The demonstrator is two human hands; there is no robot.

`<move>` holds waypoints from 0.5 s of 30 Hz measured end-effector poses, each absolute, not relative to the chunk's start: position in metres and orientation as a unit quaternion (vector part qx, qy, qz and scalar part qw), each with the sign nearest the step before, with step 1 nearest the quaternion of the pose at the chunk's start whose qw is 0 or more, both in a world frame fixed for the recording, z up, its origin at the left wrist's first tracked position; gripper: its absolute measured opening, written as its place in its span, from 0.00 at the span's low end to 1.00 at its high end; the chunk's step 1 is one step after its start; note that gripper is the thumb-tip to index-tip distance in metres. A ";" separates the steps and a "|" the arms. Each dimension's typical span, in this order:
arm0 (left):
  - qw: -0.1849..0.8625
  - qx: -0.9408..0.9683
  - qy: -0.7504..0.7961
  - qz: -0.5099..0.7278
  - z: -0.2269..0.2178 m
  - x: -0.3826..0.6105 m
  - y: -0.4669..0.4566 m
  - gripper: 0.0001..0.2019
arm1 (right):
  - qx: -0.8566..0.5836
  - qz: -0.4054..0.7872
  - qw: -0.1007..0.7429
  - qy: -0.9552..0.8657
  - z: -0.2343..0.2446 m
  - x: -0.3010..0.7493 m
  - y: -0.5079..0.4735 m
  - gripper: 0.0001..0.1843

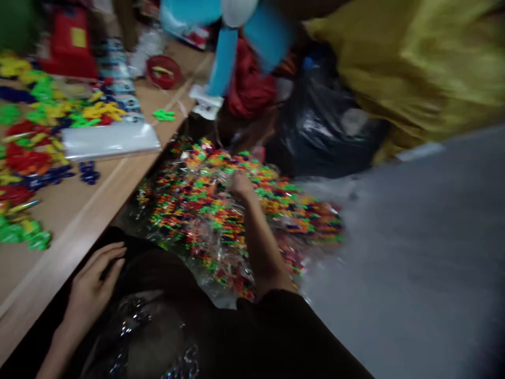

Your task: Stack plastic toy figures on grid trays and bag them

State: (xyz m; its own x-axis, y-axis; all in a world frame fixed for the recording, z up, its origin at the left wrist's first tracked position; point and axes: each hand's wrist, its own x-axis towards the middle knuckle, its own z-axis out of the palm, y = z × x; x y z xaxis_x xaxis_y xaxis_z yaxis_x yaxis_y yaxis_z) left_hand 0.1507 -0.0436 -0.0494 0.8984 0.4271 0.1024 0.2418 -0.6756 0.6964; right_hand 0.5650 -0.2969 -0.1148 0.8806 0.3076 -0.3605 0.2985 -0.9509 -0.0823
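Note:
A large clear plastic bag (205, 221) packed with small multicoloured plastic interlocking pieces lies below the table edge. My right hand (242, 187) reaches onto its top, with the fingertips blurred and hidden among the plastic. My left hand (92, 281) rests on dark fabric at my lap near the table edge, holding nothing. Below it lies a second clear bag (145, 337) with a few pieces showing. Sorted heaps of green, yellow, red and blue pieces (27, 160) cover the wooden table (74, 231) to the left.
A flat clear packet (110, 141) and a loose green piece (163, 115) lie on the table, with a round red lid (163, 72) beyond. Ahead are a blue-and-white object (236, 31), a black bin bag (319, 126) and olive-yellow cloth (410, 68). A grey surface (406, 263) fills the right.

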 end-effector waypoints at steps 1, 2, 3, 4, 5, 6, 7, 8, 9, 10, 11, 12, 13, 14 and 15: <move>0.363 0.904 0.180 0.135 -0.050 0.146 -0.048 0.09 | -0.961 0.206 0.009 -0.185 -0.112 0.558 -0.295 0.22; 0.370 0.900 0.182 0.138 -0.050 0.143 -0.052 0.09 | -0.951 0.217 0.012 -0.222 -0.111 0.552 -0.293 0.26; 0.376 0.897 0.185 0.140 -0.050 0.140 -0.054 0.09 | -0.938 0.217 0.023 -0.271 -0.113 0.547 -0.288 0.30; 0.385 0.892 0.191 0.140 -0.051 0.138 -0.056 0.09 | -0.924 0.203 0.051 -0.319 -0.117 0.543 -0.280 0.31; 0.391 0.887 0.198 0.142 -0.052 0.135 -0.057 0.09 | -0.907 0.185 0.093 -0.367 -0.121 0.539 -0.268 0.30; 0.399 0.883 0.205 0.140 -0.053 0.133 -0.057 0.09 | -0.882 0.179 0.133 -0.415 -0.124 0.533 -0.253 0.28; 0.404 0.879 0.211 0.140 -0.053 0.130 -0.057 0.10 | -0.855 0.171 0.174 -0.457 -0.125 0.525 -0.235 0.26; 0.408 0.876 0.216 0.141 -0.054 0.127 -0.057 0.10 | -0.826 0.168 0.212 -0.494 -0.124 0.515 -0.215 0.23; 0.412 0.873 0.220 0.141 -0.054 0.124 -0.058 0.10 | -0.797 0.167 0.244 -0.526 -0.121 0.503 -0.193 0.21; 0.413 0.871 0.224 0.143 -0.055 0.120 -0.059 0.10 | -0.769 0.165 0.272 -0.554 -0.118 0.491 -0.170 0.20; 0.414 0.869 0.228 0.144 -0.054 0.116 -0.059 0.10 | -0.743 0.162 0.296 -0.578 -0.114 0.477 -0.147 0.19; 0.415 0.867 0.234 0.145 -0.054 0.112 -0.060 0.10 | -0.718 0.159 0.315 -0.600 -0.110 0.462 -0.124 0.18; 0.415 0.865 0.240 0.147 -0.053 0.108 -0.060 0.11 | -0.691 0.161 0.329 -0.623 -0.107 0.446 -0.102 0.17; 0.412 0.863 0.252 0.151 -0.052 0.103 -0.059 0.11 | -0.664 0.165 0.338 -0.646 -0.104 0.430 -0.081 0.16; 0.405 0.859 0.271 0.158 -0.051 0.096 -0.058 0.11 | -0.636 0.173 0.341 -0.670 -0.102 0.412 -0.063 0.16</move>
State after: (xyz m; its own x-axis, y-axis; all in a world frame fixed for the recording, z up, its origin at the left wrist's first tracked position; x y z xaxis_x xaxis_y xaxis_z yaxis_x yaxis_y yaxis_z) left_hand 0.0962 -0.0580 -0.0514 0.8032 0.5933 0.0529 0.3371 -0.5259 0.7809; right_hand 0.4122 -0.0627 -0.1019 0.0429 0.9707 0.2365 0.7341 0.1300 -0.6665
